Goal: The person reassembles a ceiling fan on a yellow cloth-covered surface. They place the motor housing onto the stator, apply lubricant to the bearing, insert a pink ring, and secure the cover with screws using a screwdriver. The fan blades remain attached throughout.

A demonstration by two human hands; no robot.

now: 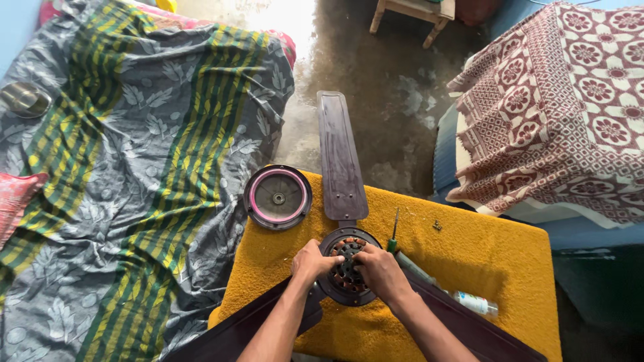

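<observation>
Fingers of the left hand and of the right hand curl down onto the open fan motor, pressed against its copper-wound core; whether they actually pinch anything is hidden by the knuckles. That motor sits at the near middle of the yellow-covered counter, and both hands cover much of its windings.

Largest nearby is the bed on the left under a grey leaf-print sheet with green and yellow stripes, cut off by the frame's left edge. On the right, a second bed under a maroon and white flowered cloth is also cut off. One dark fan blade juts away from the motor over the wet-looking concrete floor; two more blades run off the bottom edge beneath the forearms. A round motor cover with a pink rim lies just left of the far blade. A small white bottle lies right of the right wrist. A green-handled screwdriver rests just beside the motor. A tiny screw lies farther right.
</observation>
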